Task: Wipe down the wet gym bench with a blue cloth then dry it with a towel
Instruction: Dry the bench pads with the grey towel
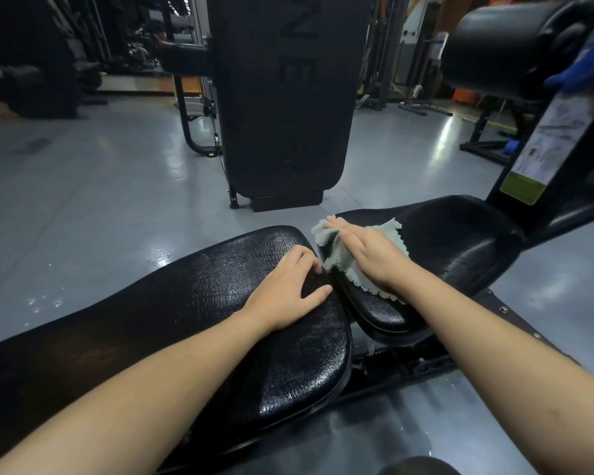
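Note:
The black gym bench has a long back pad (186, 320) on the left and a seat pad (460, 241) on the right, both shiny. My right hand (367, 255) lies flat on a pale grey-green towel (336, 248) and presses it onto the near-left end of the seat pad, by the gap between the pads. My left hand (288, 286) rests palm down on the back pad's right end, fingers spread, with the fingertips at the gap. A blue cloth (590, 60) hangs over the roller pad (504, 46) at the top right.
A tall black weight-stack cover (285, 97) stands on the grey glossy floor (83, 200) just beyond the bench. The bench's upright frame with an instruction label (549, 138) rises at the right. More gym machines and racks fill the dim background.

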